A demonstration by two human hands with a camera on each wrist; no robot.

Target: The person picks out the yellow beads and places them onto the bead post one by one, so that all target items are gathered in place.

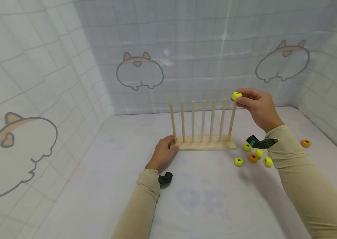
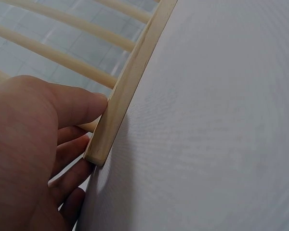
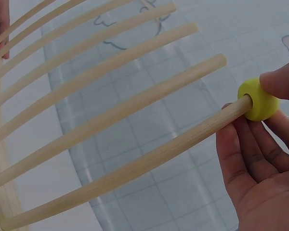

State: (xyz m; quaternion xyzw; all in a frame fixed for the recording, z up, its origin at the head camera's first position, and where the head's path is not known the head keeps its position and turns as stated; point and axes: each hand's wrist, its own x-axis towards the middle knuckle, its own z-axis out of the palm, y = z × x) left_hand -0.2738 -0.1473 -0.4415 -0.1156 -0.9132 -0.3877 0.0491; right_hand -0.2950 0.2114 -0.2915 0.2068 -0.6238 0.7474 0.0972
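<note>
A wooden peg rack [image 1: 205, 146], with several upright rods on a flat base, stands on the white cloth. My left hand [image 1: 165, 152] grips the left end of that base; in the left wrist view the thumb presses its front edge [image 2: 116, 106] and the fingers reach behind. At the opposite end, my right hand [image 1: 259, 105] pinches a yellow bead [image 3: 266, 102] between thumb and fingers at the top of the rightmost rod [image 3: 135, 166]. The tip of the rod enters the bead's hole. On the other rods I see no beads.
Right of the rack lie several loose yellow beads [image 1: 238, 161] and an orange bead [image 1: 253, 158], partly near the right forearm. Another orange bead [image 1: 305, 143] lies farther right. Tile-patterned sheets [image 1: 204, 66] with cartoon drawings hang behind and at both sides.
</note>
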